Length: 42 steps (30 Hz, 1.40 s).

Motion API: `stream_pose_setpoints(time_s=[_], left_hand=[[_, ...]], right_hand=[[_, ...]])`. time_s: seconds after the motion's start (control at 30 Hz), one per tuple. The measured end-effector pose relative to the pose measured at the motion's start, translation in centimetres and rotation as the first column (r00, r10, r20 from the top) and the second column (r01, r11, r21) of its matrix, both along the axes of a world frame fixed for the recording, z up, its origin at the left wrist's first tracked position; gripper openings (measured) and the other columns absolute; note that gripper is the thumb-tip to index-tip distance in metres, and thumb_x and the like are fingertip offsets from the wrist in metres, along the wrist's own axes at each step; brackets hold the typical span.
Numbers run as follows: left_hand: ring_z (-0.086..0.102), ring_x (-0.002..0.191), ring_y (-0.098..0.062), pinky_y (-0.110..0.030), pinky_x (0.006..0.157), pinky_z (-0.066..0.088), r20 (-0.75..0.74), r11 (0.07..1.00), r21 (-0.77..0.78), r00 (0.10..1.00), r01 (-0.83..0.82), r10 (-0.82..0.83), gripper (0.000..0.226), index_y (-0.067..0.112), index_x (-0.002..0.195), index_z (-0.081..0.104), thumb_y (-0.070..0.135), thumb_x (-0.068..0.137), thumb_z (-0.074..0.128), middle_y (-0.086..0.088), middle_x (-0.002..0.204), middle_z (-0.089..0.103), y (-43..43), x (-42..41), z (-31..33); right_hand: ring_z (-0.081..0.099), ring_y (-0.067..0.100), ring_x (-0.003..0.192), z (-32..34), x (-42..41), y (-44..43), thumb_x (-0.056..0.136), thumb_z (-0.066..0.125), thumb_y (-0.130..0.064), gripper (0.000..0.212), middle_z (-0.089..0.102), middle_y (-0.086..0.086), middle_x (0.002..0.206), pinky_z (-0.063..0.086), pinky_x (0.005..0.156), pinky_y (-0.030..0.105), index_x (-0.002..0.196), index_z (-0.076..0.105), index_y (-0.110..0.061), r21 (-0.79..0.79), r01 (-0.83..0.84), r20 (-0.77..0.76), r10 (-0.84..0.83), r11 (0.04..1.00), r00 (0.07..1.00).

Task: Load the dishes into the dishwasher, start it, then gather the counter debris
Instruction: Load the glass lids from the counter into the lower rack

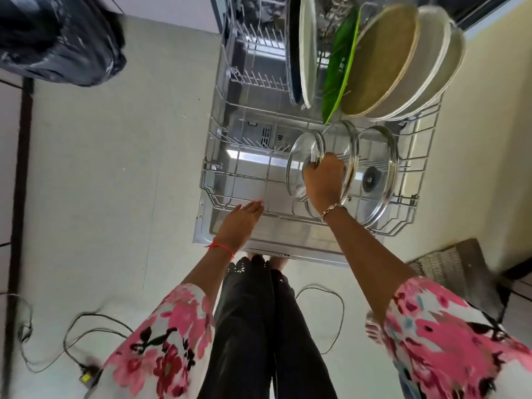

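The right hand curls its fingers round the rim of a small glass lid, which stands on edge in the dishwasher rack. 2 more lids crowd just beside it. Plates stand behind. The left hand is flat with straight fingers at the rack's front edge.

A wire rack is pulled out. In its far row a green plate, a tan plate and white plates are stood on edge. In the near row a small glass lid and two bigger glass lids are stood up too.
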<state>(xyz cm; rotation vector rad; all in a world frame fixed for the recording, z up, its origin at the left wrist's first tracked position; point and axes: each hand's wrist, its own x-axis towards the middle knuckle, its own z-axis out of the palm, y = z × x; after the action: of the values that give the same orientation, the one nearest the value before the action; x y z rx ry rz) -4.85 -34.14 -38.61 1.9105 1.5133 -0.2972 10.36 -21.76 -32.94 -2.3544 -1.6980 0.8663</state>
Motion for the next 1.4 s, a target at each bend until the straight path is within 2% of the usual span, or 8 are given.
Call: stream_pose_setpoints(time_s=[0.13,0.47,0.8,1.0,1.1,1.17,1.27,1.4], left_hand=[[0.067,0.1,-0.026,-0.038,0.081,0.055,0.077,0.971,0.235,0.997,-0.038,0.021,0.068,0.0,0.113,0.064,-0.021,0.049,0.076,-0.013,0.115,0.066,-0.5,-0.4,-0.9],[0.068,0.087,-0.027,-0.035,0.073,0.057,0.12,0.976,0.201,0.991,-0.088,0.065,0.059,-0.002,0.104,0.067,-0.014,0.048,0.08,-0.013,0.098,0.068,0.5,0.1,-1.3],[0.061,0.109,-0.031,-0.037,0.093,0.038,0.012,0.979,0.204,1.0,0.003,-0.006,0.081,-0.001,0.115,0.062,-0.023,0.04,0.078,-0.016,0.119,0.064,-0.5,-0.1,-2.9],[0.0,0.145,-0.023,-0.023,0.11,-0.011,-0.053,0.983,0.032,0.982,0.182,-0.18,0.062,0.006,0.147,0.0,-0.012,0.093,0.026,-0.011,0.156,0.001,0.2,0.3,-2.4],[0.008,0.144,-0.024,-0.029,0.114,-0.004,-0.086,0.984,0.068,0.983,0.166,-0.16,0.061,0.005,0.147,0.004,-0.008,0.094,0.033,-0.013,0.156,0.01,0.4,-0.2,-1.4],[0.036,0.135,-0.026,-0.032,0.113,0.017,-0.12,0.985,0.099,0.984,0.142,-0.13,0.066,0.001,0.14,0.032,-0.004,0.082,0.062,-0.017,0.143,0.04,1.0,-0.8,0.7],[0.068,0.095,-0.024,-0.036,0.084,0.053,-0.047,0.98,0.175,0.995,0.097,-0.09,0.064,0.005,0.103,0.068,0.011,0.044,0.092,-0.01,0.098,0.07,2.0,-1.7,5.6],[0.056,0.113,-0.03,-0.039,0.098,0.046,0.108,0.988,0.105,0.989,-0.117,0.106,0.044,0.003,0.127,0.05,0.017,0.087,0.061,-0.016,0.12,0.059,1.8,-1.6,12.0]], right_hand=[[0.054,0.018,0.083,-1.8,-0.5,0.7,0.095,0.044,-0.012,0.023,0.062,0.017,0.101,0.029,0.056,-0.004,0.103,0.058,0.005,-0.019,-0.01,0.004,0.01,1.0,1.0],[0.055,0.028,0.102,-5.4,-1.3,0.9,0.095,0.044,-0.013,0.023,0.057,0.021,0.11,0.035,0.071,0.021,0.106,0.054,0.005,-0.114,-0.084,-0.02,0.082,0.99,0.996],[0.048,0.031,0.115,-6.0,-1.3,0.3,0.095,0.051,-0.024,0.036,0.055,0.022,0.115,0.042,0.087,0.032,0.116,0.047,0.005,-0.197,-0.106,-0.169,0.072,0.975,0.983],[0.054,0.031,0.11,-4.4,-0.5,0.0,0.092,0.056,-0.029,0.047,0.054,0.02,0.118,0.045,0.082,0.03,0.123,0.042,0.003,-0.198,-0.15,-0.167,0.117,0.969,0.979],[0.054,0.031,0.111,-2.1,-0.1,-0.7,0.093,0.053,-0.026,0.047,0.049,0.019,0.125,0.046,0.084,0.034,0.129,0.038,0.0,-0.186,-0.26,-0.171,0.23,0.947,0.958],[0.053,0.031,0.112,0.3,0.2,-1.0,0.095,0.05,-0.023,0.044,0.047,0.019,0.126,0.045,0.086,0.034,0.13,0.037,0.0,-0.186,-0.333,-0.188,0.299,0.925,0.936],[0.051,0.031,0.112,4.0,0.7,-1.5,0.095,0.048,-0.021,0.036,0.051,0.019,0.122,0.042,0.088,0.034,0.123,0.045,0.001,-0.251,-0.364,-0.215,0.315,0.897,0.924],[0.059,0.029,0.087,8.5,1.4,-3.1,0.094,0.048,-0.017,0.021,0.063,0.02,0.097,0.046,0.073,0.031,0.091,0.059,0.001,-0.249,-0.348,-0.266,0.282,0.904,0.922]])
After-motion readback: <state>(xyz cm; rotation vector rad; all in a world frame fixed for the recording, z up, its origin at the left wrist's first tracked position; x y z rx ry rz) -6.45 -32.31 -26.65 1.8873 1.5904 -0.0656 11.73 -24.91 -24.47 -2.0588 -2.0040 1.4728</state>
